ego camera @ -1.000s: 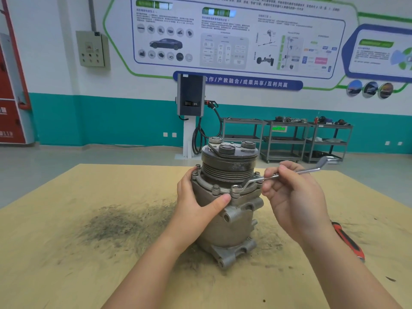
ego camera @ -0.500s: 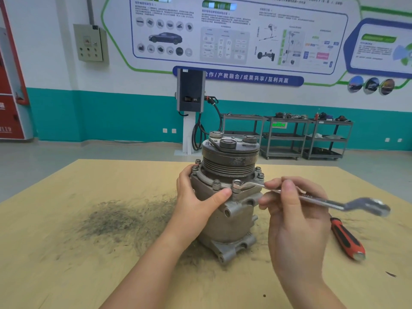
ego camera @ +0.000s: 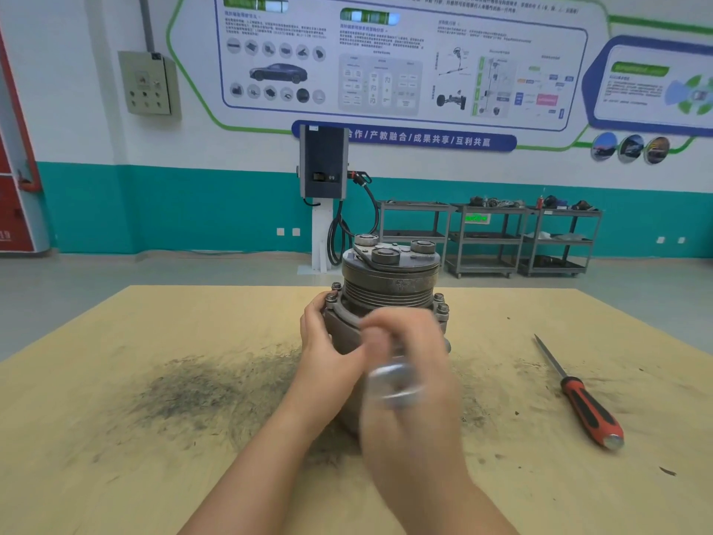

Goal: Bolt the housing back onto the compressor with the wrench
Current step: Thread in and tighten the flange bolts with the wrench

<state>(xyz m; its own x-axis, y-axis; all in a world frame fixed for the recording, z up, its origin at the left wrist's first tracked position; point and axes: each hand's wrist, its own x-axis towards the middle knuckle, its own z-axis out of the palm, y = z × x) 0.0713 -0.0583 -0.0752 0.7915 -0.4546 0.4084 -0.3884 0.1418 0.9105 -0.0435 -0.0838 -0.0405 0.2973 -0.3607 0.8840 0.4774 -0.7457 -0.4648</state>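
Note:
The grey metal compressor stands upright on the wooden table, its pulley on top and bolts around the housing flange. My left hand grips the compressor body from the left side. In front of the compressor my right hand is blurred by motion; it holds the silver wrench, whose free end points towards me. The wrench's far end and the front flange bolts are hidden behind my right hand.
A red-and-black screwdriver lies on the table to the right. A dark patch of grime spreads left of the compressor. Beyond the table stand a charging post and grey shelf carts.
My right hand has swung the wrench from pointing right round to the front of the compressor, towards me. My left hand stays on the body. The camera has tilted a little.

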